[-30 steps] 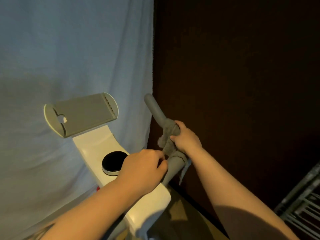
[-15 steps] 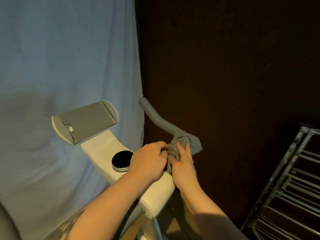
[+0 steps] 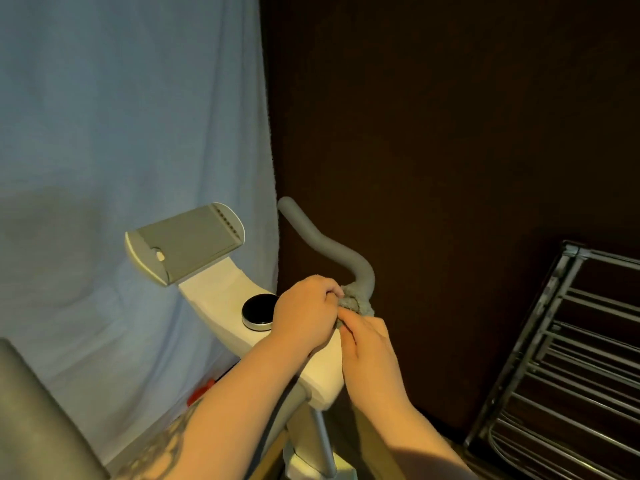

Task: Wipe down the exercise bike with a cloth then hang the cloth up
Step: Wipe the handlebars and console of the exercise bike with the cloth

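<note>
Head view, looking down: the left hand (image 3: 304,311) and the right hand (image 3: 369,344) meet at the base of the grey handlebar (image 3: 332,249), both with fingers curled onto a bunched grey cloth (image 3: 356,301). The left hand's knuckles face up and its fingertips pinch the left side of the cloth; the right hand comes in from the near right and grips the cloth's near edge with thumb and fingers. The cloth sits wadded against the handlebar where the bar bends down into the white console (image 3: 221,299) of the exercise bike. Just left of the left hand, a round black dial with a silver rim (image 3: 258,311) lies on the console. Farther left and beyond it, a grey tablet holder (image 3: 187,244) tilts up from the console's far end. Behind the bike a pale blue sheet (image 3: 131,116) hangs on the left and a dark wall fills the right. A metal drying rack (image 3: 568,358) stands at the right edge, well apart from the hands. A grey padded seat (image 3: 31,417) shows at the near left corner.
</note>
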`<state>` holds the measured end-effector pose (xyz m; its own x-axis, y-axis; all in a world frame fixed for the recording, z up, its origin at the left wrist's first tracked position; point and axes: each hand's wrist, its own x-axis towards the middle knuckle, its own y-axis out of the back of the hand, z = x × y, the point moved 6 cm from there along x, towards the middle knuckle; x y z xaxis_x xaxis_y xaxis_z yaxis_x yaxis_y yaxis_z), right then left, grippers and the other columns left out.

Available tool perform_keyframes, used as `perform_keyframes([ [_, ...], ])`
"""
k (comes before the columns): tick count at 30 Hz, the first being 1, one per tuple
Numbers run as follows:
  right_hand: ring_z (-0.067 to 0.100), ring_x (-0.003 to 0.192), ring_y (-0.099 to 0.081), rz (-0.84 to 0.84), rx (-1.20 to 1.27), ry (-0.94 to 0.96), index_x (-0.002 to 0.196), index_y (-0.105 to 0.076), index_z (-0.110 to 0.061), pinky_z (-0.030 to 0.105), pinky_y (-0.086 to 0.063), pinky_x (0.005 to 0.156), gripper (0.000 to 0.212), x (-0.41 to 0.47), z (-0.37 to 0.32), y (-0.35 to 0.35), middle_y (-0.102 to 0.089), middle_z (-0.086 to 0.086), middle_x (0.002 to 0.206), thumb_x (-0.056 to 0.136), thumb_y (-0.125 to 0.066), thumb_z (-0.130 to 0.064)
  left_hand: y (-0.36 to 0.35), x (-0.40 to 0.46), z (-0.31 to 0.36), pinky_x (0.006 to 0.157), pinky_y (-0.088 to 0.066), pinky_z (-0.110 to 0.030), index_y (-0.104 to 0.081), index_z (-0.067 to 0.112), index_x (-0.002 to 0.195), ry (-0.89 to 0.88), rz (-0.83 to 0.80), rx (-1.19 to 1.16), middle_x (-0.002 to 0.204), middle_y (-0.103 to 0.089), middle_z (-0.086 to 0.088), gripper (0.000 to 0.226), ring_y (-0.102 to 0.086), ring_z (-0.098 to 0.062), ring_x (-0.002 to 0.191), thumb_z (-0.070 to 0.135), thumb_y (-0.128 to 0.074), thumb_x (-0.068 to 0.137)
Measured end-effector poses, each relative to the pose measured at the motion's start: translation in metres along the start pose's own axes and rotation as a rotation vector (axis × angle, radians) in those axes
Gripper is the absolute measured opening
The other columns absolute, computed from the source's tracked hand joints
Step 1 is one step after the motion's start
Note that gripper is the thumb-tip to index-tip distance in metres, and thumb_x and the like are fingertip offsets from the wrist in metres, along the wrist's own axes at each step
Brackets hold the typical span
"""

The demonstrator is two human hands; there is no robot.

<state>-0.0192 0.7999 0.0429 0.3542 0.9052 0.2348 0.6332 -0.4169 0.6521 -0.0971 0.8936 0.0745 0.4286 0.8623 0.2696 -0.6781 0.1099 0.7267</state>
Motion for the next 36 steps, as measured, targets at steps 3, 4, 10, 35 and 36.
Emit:
perform_keyframes([
  [3,-0.021,0.098,-0.036,-0.029,0.124,0.014,0.131,-0.053,-0.037,0.004,-0.034,0.079,0.034,-0.002,0.004,0.002,-0.049,-0.008,0.12,0.104,-0.037,-0.024,0.0,-0.011,0.004,0.082,-0.049,-0.037,-0.064,0.034,0.112,-0.044,-0.064,0.078,0.109,-0.065,0.008,0.03,-0.058,-0.015,0.095,0.025,-0.038,0.101],
  [4,-0.021,0.098,-0.038,-0.028,0.154,0.011,0.129,-0.054,-0.038,0.001,-0.033,0.078,0.033,-0.002,0.004,0.003,-0.048,-0.006,0.12,0.104,-0.038,-0.023,0.001,-0.017,0.003,0.083,-0.049,-0.038,-0.061,0.033,0.116,-0.076,-0.088,0.101,0.11,-0.065,0.007,0.029,-0.059,-0.015,0.096,0.025,-0.037,0.102],
  [10,-0.003,0.086,-0.048,0.018,0.164,0.051,0.114,-0.065,-0.043,0.005,-0.034,0.068,0.031,-0.016,-0.009,0.017,-0.052,-0.007,0.102,0.101,-0.045,-0.022,0.021,-0.053,0.009,0.097,-0.042,-0.022,-0.059,0.028,0.122,-0.265,-0.19,-0.042,0.123,-0.059,0.009,0.03,-0.052,-0.003,0.111,0.015,-0.044,0.1],
  [35,0.019,0.147,-0.018,-0.005,-0.241,0.379,0.118,-0.061,-0.019,0.047,0.004,0.119,0.079,-0.113,-0.091,-0.072,-0.054,-0.003,0.135,0.087,0.007,-0.046,0.093,-0.217,-0.063,0.066,-0.036,-0.035,-0.048,0.022,0.062,-0.035,0.057,0.798,0.063,-0.057,0.0,0.043,-0.052,-0.026,0.061,0.034,-0.019,0.091],
  [36,0.019,0.147,-0.018,-0.014,-0.204,0.397,0.117,-0.06,-0.02,0.046,0.003,0.12,0.076,-0.12,-0.09,-0.077,-0.054,-0.004,0.134,0.089,0.005,-0.046,0.094,-0.216,-0.061,0.071,-0.037,-0.037,-0.048,0.022,0.066,-0.053,0.048,0.793,0.07,-0.061,-0.002,0.047,-0.054,-0.027,0.068,0.037,-0.01,0.088],
])
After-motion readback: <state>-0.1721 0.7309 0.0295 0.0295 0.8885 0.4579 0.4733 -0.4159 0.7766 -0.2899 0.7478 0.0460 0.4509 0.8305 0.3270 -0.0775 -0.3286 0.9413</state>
